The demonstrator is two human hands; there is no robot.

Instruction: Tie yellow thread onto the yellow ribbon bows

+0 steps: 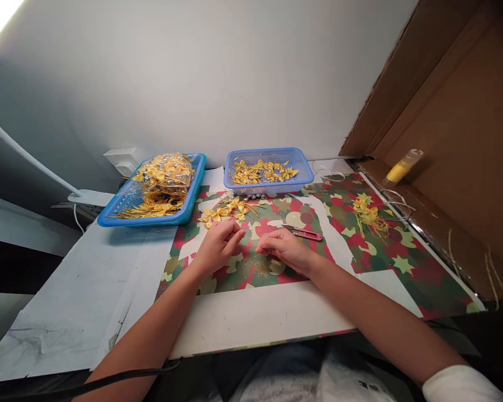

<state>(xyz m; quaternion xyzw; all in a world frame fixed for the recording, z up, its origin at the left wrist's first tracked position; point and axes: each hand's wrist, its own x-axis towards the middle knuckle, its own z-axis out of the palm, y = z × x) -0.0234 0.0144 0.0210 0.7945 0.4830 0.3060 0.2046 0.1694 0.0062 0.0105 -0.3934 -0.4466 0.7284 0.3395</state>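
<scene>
My left hand (218, 244) is closed, thumb against curled fingers, over the patterned sheet (251, 282). Facing it across a small gap, my right hand (285, 249) has its thumb and fingers pinched together. Anything held in either pinch is too small to make out. Yellow ribbon bows (238, 207) with gold wire stems lie just beyond my left hand. Behind my right hand rests a pair of pink thread snips (308, 233), partly covered by it. Tiny bits are scattered on the sheet between my hands. Several silvery beads (254, 196) sit beyond the bows.
Two stacked blue baskets (197, 184) at left hold bows and a clear bag (170, 170) of bows and beads. A lighter blue basket (268, 185) with bows stands against the wall. Right are yellow scraps (371, 215), a yellow-filled tube (403, 166) and a cardboard box (452, 128).
</scene>
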